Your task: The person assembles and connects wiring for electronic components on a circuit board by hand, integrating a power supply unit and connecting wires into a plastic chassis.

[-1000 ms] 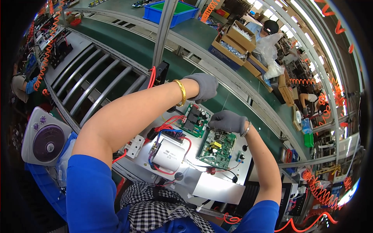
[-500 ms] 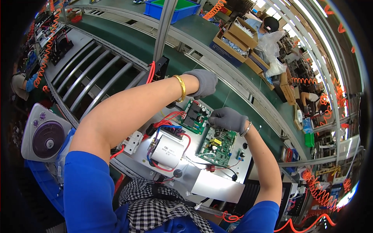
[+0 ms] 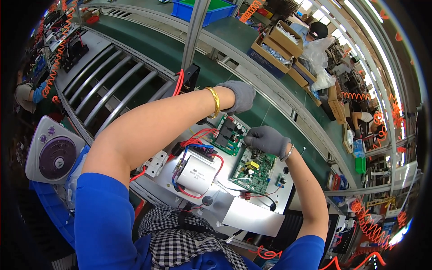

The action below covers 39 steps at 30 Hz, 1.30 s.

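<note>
My left hand [image 3: 238,96], in a grey glove, is curled closed beyond the far edge of a metal plate [image 3: 211,204]. Its fingertips are turned away, so anything inside them is hidden. Over the gap between two green circuit boards, my right hand [image 3: 269,140], gloved alike, has its fingers drawn together; what they pinch cannot be made out. The smaller board [image 3: 228,135] carries black relays and lies between the hands. The larger board [image 3: 254,170], with a yellow part on it, is just below the right hand. A white cylindrical capacitor [image 3: 194,174] with red and blue wires sits left of them.
A roller conveyor [image 3: 105,87] runs off to the left, beside a white and purple fan [image 3: 57,157]. An upright metal post [image 3: 194,38] stands ahead. Farther off are a blue bin [image 3: 202,13] and cardboard boxes [image 3: 276,45]. Another person [image 3: 315,32] is beyond the boxes.
The whole view has shifted slightly. Both hands stay at nearly the same places over the plate, fingers still closed; nothing is visibly taken up or let go.
</note>
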Tool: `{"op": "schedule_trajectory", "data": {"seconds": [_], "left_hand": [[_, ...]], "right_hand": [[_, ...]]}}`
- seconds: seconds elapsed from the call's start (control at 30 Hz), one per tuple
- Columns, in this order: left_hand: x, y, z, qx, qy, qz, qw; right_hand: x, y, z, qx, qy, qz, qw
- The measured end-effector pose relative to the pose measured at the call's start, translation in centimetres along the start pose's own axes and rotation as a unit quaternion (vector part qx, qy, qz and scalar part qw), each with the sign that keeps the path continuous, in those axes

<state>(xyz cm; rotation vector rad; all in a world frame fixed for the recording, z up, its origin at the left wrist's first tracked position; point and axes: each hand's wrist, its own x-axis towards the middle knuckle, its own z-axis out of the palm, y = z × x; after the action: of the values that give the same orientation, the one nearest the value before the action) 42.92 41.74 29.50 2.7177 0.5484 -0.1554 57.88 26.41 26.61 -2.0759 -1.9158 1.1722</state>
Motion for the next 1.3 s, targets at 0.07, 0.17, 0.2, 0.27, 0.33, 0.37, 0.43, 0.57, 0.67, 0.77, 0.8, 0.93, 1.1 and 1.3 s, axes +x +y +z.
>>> {"op": "schedule_trajectory", "data": {"seconds": [0.07,0.17,0.2,0.27,0.33,0.37,0.43,0.57,0.67,0.77,0.8,0.93,1.1,1.3], "left_hand": [[-0.2,0.1,-0.1,-0.006,0.004,-0.003,1.000],[-0.5,0.4,-0.2,-0.032,0.001,-0.013,0.999],[-0.5,0.3,-0.1,-0.036,0.011,-0.014,0.999],[-0.5,0.3,-0.1,-0.041,0.021,-0.013,0.999],[-0.6,0.3,-0.1,-0.020,0.015,-0.009,1.000],[-0.5,0.4,-0.1,-0.021,0.015,-0.008,1.000],[-0.3,0.5,-0.1,-0.001,0.009,-0.008,1.000],[-0.4,0.3,-0.1,-0.047,0.022,-0.014,0.999],[-0.1,0.2,-0.3,-0.046,0.012,-0.022,0.999],[-0.3,-0.1,-0.6,-0.034,0.002,-0.011,0.999],[-0.5,-0.2,-0.9,-0.042,0.012,-0.020,0.999],[-1.7,0.3,-2.2,-0.072,0.138,-0.021,0.988],[-1.5,-0.3,-2.6,-0.199,0.249,-0.063,0.946],[0.4,-1.5,-1.2,-0.229,0.381,-0.033,0.895]], "right_hand": [[0.0,-0.1,0.1,-0.009,0.006,0.001,1.000],[0.0,-0.5,0.2,-0.017,0.017,0.018,1.000],[0.1,-0.7,0.2,-0.024,0.012,0.025,0.999],[0.2,-1.0,0.1,-0.032,0.007,0.033,0.999],[0.2,-1.4,0.1,-0.038,-0.002,0.039,0.998],[0.2,-1.4,0.1,-0.038,-0.002,0.041,0.998],[0.3,-1.6,0.1,-0.054,-0.004,0.049,0.997],[0.8,-1.4,0.2,-0.074,0.013,0.054,0.996],[0.5,-1.4,0.1,-0.059,0.013,0.065,0.996],[-0.1,-2.2,0.9,-0.100,0.031,0.084,0.991],[-0.8,-2.9,1.7,-0.088,0.064,0.117,0.987],[-2.1,-2.9,2.3,-0.027,0.099,0.142,0.984],[0.3,-5.3,-1.6,-0.197,0.168,0.093,0.961],[9.3,-2.0,-0.9,-0.293,0.228,-0.058,0.927]]}}
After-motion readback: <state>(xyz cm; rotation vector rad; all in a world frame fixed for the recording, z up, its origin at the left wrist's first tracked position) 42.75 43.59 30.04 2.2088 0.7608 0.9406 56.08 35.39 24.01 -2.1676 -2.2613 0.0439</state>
